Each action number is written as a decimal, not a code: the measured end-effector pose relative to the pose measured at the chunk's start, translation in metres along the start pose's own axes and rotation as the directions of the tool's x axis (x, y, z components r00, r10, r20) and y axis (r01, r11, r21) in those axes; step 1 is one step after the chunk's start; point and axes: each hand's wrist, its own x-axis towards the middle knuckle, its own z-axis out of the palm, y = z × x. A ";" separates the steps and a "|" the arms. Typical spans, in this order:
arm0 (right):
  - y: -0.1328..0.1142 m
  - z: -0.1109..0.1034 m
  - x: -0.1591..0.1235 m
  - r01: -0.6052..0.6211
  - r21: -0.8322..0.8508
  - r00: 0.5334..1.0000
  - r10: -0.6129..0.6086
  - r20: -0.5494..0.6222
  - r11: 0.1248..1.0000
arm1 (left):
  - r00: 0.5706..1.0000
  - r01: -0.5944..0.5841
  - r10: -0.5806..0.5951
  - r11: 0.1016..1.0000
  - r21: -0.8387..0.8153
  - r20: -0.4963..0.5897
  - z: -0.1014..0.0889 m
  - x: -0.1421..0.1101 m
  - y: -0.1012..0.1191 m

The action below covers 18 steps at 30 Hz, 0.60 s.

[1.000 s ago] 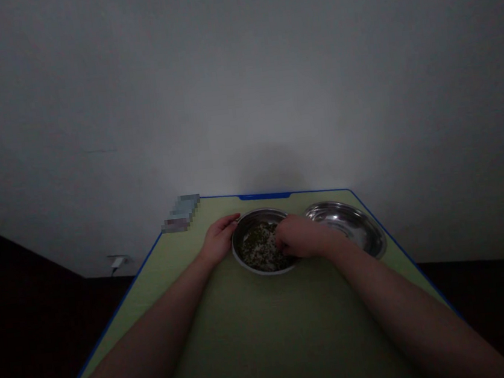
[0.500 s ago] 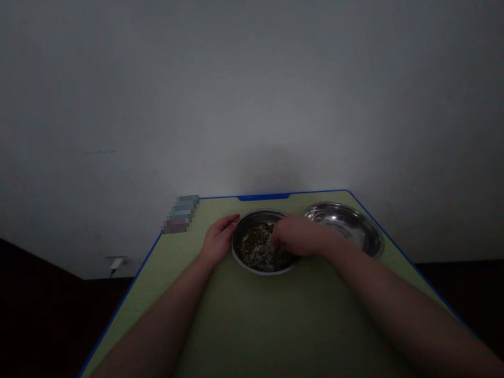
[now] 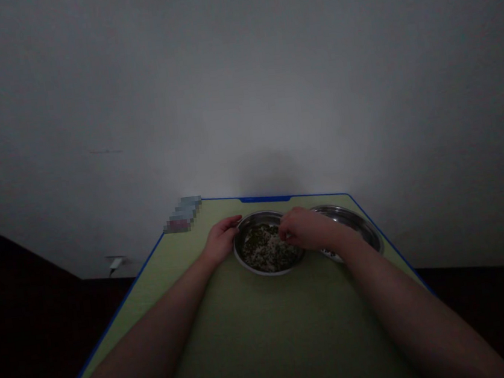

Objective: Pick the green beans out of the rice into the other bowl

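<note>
A round metal bowl [image 3: 252,269] stands on the table, holding a mix of pale and dark green grains [image 3: 268,251]. My left hand [image 3: 220,241] holds the bowl's left rim, fingers along the far side and thumb nearer. Above the bowl's right rim is my right hand [image 3: 306,228], its fingers pinched together and pointing left; what they hold is too small to make out. A second, shallower metal bowl [image 3: 366,230] sits just to the right, partly hidden under my right hand and wrist. Some small bits show at its near edge.
The pale green table [image 3: 268,333] has a blue rim and stands against a grey wall [image 3: 241,93]. A blurred-out item [image 3: 182,215] lies at the far left corner. A white plug [image 3: 115,264] sits in the wall at left.
My right hand has risen out of the grains and shifted right to the bowl's rim. My left hand keeps its place on the left rim.
</note>
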 end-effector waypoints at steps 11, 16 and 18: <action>0.031 -0.008 -0.057 -0.230 0.138 0.965 0.243 -0.094 0.963 | 1.000 0.025 -0.025 1.000 0.007 -0.010 0.002 -0.001 0.001; 0.045 0.015 -0.088 -0.322 0.226 0.914 0.364 -0.181 0.919 | 0.999 0.024 -0.023 0.999 0.022 -0.026 0.001 -0.001 0.001; 0.050 0.024 -0.096 -0.326 0.257 0.897 0.383 -0.219 0.910 | 0.999 0.025 -0.025 1.000 0.014 -0.025 0.001 -0.001 0.001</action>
